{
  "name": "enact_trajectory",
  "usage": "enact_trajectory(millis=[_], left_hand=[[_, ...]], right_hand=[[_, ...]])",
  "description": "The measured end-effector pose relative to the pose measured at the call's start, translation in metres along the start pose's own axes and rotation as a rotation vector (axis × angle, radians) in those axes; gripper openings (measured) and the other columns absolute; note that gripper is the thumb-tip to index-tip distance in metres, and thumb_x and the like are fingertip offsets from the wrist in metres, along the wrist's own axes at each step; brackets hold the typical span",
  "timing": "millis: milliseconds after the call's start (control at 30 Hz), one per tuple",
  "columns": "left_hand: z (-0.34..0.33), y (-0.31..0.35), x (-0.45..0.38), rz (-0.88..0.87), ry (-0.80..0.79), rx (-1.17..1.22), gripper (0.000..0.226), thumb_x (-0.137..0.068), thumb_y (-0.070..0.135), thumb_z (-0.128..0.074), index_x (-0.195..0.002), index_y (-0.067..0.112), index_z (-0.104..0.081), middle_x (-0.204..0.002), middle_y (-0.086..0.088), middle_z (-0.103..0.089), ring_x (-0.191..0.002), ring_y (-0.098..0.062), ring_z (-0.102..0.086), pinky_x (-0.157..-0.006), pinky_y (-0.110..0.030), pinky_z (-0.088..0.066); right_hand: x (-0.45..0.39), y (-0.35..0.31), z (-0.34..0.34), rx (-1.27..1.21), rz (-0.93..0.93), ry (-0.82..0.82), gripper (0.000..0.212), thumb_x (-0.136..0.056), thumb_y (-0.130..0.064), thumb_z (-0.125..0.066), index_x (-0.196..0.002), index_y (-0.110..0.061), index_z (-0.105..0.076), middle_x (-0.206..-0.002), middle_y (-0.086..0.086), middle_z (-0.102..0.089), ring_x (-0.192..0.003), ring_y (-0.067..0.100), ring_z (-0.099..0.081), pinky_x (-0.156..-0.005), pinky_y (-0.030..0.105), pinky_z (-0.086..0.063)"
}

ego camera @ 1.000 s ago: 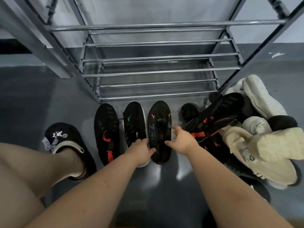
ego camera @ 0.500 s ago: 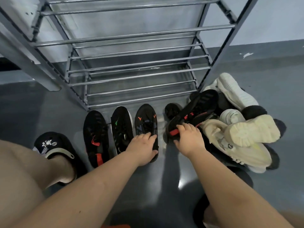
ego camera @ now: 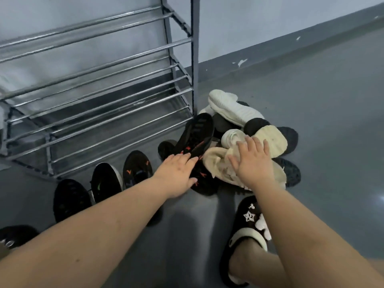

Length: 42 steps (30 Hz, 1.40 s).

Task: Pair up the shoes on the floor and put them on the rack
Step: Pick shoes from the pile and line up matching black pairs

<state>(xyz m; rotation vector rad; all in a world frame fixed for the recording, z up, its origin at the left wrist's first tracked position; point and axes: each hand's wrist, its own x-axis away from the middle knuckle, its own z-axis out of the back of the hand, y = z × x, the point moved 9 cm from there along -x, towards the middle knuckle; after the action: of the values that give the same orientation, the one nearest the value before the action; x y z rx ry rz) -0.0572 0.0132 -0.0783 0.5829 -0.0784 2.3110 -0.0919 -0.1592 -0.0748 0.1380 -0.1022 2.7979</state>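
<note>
Left hand (ego camera: 178,171): fingers straight, resting on the black shoe with orange marks (ego camera: 197,134)
Right hand (ego camera: 251,161): spread flat on a cream shoe (ego camera: 216,163) — pile beside the rack (ego camera: 104,84)
Floor row: three black shoes (ego camera: 104,183)

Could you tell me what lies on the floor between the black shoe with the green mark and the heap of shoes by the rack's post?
In the head view, one black shoe with orange marks stands between the green-marked shoe and the heap, and the left hand reaches over the gap beyond it.
</note>
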Motion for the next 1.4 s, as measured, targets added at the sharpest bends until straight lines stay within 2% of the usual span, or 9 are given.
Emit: enact_trajectory(millis=[33, 133, 367, 567, 833, 933, 1000, 1167, 1400], left_hand=[[0.008, 0.007, -0.008, -0.014, 0.007, -0.014, 0.067, -0.096, 0.046, -0.037, -0.151, 0.019, -0.010, -0.158, -0.007, -0.014, -0.145, -0.023, -0.014, -0.119, -0.036, -0.010], [0.030, 0.025, -0.031, -0.055, 0.022, -0.040, 0.066, -0.096, 0.048, -0.037, -0.151, 0.020, -0.012, -0.158, -0.006, -0.015, -0.145, -0.022, -0.017, -0.117, -0.034, -0.012], [0.049, 0.063, -0.080, -0.165, -0.026, -0.289, 0.063, -0.097, 0.048, -0.031, -0.150, 0.017, -0.015, -0.157, -0.011, -0.015, -0.144, -0.026, -0.019, -0.118, -0.037, -0.015], [0.039, 0.087, -0.102, -0.173, -0.068, -0.309, 0.062, -0.094, 0.055, -0.033, -0.141, 0.013, -0.034, -0.141, -0.007, -0.042, -0.130, -0.024, -0.039, -0.109, -0.037, -0.030], [0.022, 0.089, -0.100, 0.002, -0.085, 0.176, 0.057, -0.089, 0.035, -0.059, -0.135, 0.015, -0.034, -0.132, -0.009, -0.051, -0.121, -0.026, -0.049, -0.097, -0.035, -0.039], [0.021, 0.086, -0.097, 0.045, -0.031, 0.337, 0.059, -0.084, 0.029, -0.067, -0.133, 0.017, -0.037, -0.131, -0.004, -0.053, -0.119, -0.022, -0.052, -0.098, -0.034, -0.041], [0.022, 0.082, -0.096, 0.065, 0.019, 0.428, 0.059, -0.081, 0.026, -0.071, -0.131, 0.019, -0.041, -0.129, 0.000, -0.054, -0.117, -0.019, -0.052, -0.098, -0.033, -0.043], [0.026, 0.070, -0.084, 0.066, 0.125, 0.523, 0.057, -0.079, 0.024, -0.072, -0.129, 0.021, -0.044, -0.128, 0.004, -0.055, -0.119, -0.016, -0.052, -0.097, -0.029, -0.041], [0.038, 0.008, -0.032, 0.103, 0.346, 0.664, 0.057, -0.076, 0.021, -0.075, -0.126, 0.027, -0.047, -0.126, 0.009, -0.053, -0.116, -0.008, -0.051, -0.100, -0.028, -0.043]], right_hand=[[0.001, 0.013, -0.001, -0.017, -0.041, -0.005, 0.070, -0.093, -0.055, -0.016, -0.142, -0.011, -0.038, -0.152, 0.015, -0.031, -0.143, 0.033, -0.022, -0.117, 0.049, -0.006], [0.007, 0.049, -0.015, -0.088, -0.176, -0.069, 0.063, -0.097, -0.053, -0.026, -0.147, -0.014, -0.028, -0.156, 0.013, -0.022, -0.145, 0.030, -0.015, -0.118, 0.046, -0.003], [0.013, 0.089, -0.036, -0.139, -0.294, -0.115, 0.068, -0.094, -0.061, -0.026, -0.143, -0.014, -0.032, -0.144, 0.010, -0.038, -0.137, 0.029, -0.029, -0.118, 0.049, -0.010], [0.012, 0.098, -0.037, -0.186, -0.404, -0.112, 0.074, -0.093, -0.062, -0.025, -0.146, -0.011, -0.027, -0.143, 0.010, -0.039, -0.133, 0.031, -0.034, -0.117, 0.049, -0.012], [0.016, 0.101, -0.047, -0.286, -0.573, -0.186, 0.091, -0.089, -0.069, -0.028, -0.151, -0.004, -0.009, -0.154, 0.018, -0.027, -0.137, 0.034, -0.033, -0.114, 0.046, -0.020], [0.017, 0.094, -0.042, -0.454, -0.588, -0.198, 0.088, -0.091, -0.067, -0.029, -0.152, -0.007, -0.008, -0.148, 0.014, -0.038, -0.130, 0.032, -0.043, -0.097, 0.040, -0.038], [0.017, 0.089, -0.038, -0.580, -0.610, -0.204, 0.086, -0.091, -0.066, -0.031, -0.153, -0.009, -0.007, -0.150, 0.013, -0.035, -0.131, 0.031, -0.043, -0.088, 0.037, -0.040], [0.015, 0.078, -0.036, -0.857, -0.672, -0.096, 0.090, -0.088, -0.064, -0.043, -0.153, -0.012, -0.009, -0.152, 0.016, -0.029, -0.134, 0.032, -0.037, -0.102, 0.040, -0.036], [0.000, 0.014, -0.016, -1.153, -0.619, 0.055, 0.096, -0.080, -0.064, -0.058, -0.152, -0.021, -0.011, -0.155, 0.008, -0.021, -0.140, 0.028, -0.031, -0.109, 0.044, -0.031]])
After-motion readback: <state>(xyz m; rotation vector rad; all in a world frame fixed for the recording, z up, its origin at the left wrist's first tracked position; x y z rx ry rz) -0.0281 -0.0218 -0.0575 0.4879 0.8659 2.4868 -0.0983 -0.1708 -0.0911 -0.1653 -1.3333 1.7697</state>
